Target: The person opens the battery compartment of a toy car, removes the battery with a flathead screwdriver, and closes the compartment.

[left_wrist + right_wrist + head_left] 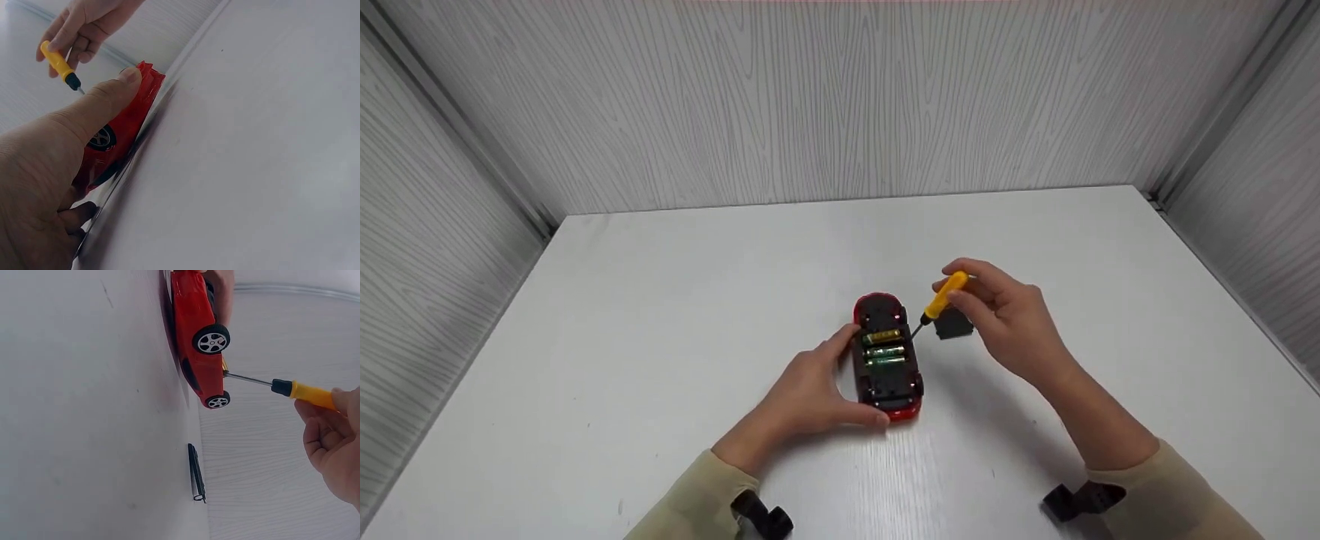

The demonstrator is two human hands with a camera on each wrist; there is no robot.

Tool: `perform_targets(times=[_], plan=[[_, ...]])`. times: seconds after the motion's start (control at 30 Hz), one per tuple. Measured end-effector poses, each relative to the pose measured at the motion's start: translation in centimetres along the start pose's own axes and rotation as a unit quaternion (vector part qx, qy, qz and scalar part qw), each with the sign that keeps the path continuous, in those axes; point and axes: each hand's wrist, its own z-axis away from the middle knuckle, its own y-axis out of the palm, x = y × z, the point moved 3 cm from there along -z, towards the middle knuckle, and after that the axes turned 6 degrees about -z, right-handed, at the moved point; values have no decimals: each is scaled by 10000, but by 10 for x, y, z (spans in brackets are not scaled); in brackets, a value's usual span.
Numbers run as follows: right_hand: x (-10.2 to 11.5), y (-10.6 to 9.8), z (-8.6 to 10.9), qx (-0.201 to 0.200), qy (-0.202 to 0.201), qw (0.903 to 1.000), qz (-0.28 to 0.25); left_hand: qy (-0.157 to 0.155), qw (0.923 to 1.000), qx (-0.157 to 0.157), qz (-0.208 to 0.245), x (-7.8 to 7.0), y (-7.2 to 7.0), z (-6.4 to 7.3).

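Wood-grain panels (pixel 840 97) border the white table (pixel 682 300); a black cover (pixel 953 327), partly hidden, lies near the upturned toy car (pixel 894 382); left grip (pixel 810 394) holds the car, right grip (pixel 1014 324) a screwdriver (pixel 942 300).

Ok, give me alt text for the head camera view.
A right hand holds a yellow-handled screwdriver, its tip beside three exposed batteries in an overturned red toy car. A left hand grips the car on a white table. A flat black piece lies alongside, partly hidden by the right hand.
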Motion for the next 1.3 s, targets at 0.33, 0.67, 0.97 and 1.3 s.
perform_targets(times=[0.33, 0.67, 0.97, 1.3], plan=[[3, 3, 4, 114, 117, 9997, 173, -29, 10000, 28, -14, -3, 3, 0], [0, 6, 6, 180, -61, 9997, -166, 58, 10000, -5, -23, -4, 2, 2], [-17, -2, 4, 175, 585, 9962, -626, 50, 10000, 24, 3, -3, 4, 2], [-40, -8, 0, 83, 1218, 9832, -1361, 139, 9999, 0, 27, -4, 3, 1]])
